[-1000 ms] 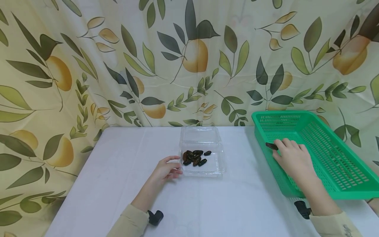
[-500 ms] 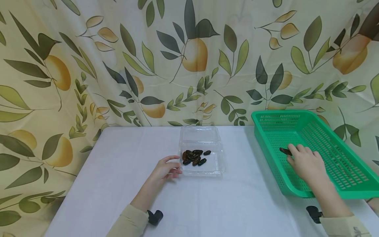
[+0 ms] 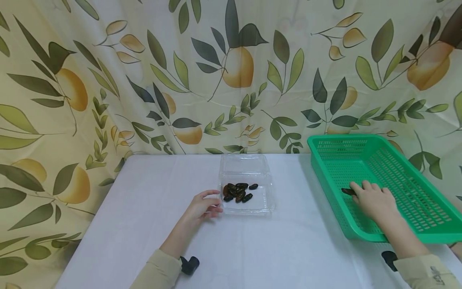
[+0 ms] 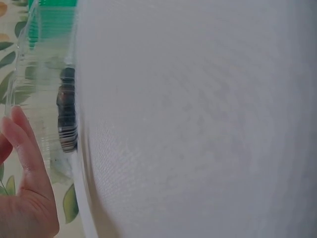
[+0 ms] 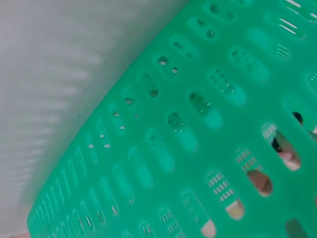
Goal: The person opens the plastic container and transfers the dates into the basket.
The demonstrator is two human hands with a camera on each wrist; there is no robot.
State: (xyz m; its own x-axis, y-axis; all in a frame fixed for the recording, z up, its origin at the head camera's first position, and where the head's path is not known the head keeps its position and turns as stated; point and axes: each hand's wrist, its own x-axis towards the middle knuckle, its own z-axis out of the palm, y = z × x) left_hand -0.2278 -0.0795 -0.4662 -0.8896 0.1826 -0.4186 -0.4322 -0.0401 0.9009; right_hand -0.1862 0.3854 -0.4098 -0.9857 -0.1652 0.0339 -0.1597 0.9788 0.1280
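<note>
In the head view, a clear plastic box (image 3: 263, 196) with its lid folded back holds several dark brown dates (image 3: 240, 192). My left hand (image 3: 203, 208) touches the left side of the box, its fingers relaxed; the left wrist view shows the hand (image 4: 29, 178) beside the clear wall. Inside the green basket (image 3: 326, 196), my right hand (image 3: 377, 202) pinches one dark date (image 3: 348, 191) between thumb and fingers. From the right wrist view, the slotted basket wall (image 5: 163, 124) hides most of that hand, visible only through the slots.
A white cloth (image 3: 231, 249) covers the table, and a curtain printed with fruit and leaves (image 3: 202, 100) hangs behind it. The basket stands at the table's right side, its raised rim (image 3: 426, 186) around the right hand. A gap of table separates box and basket.
My right hand has moved rightward from beside the basket's left rim, farther over its inside, and is a little lower now, with the date in its fingers. The left hand has stayed by the box.
</note>
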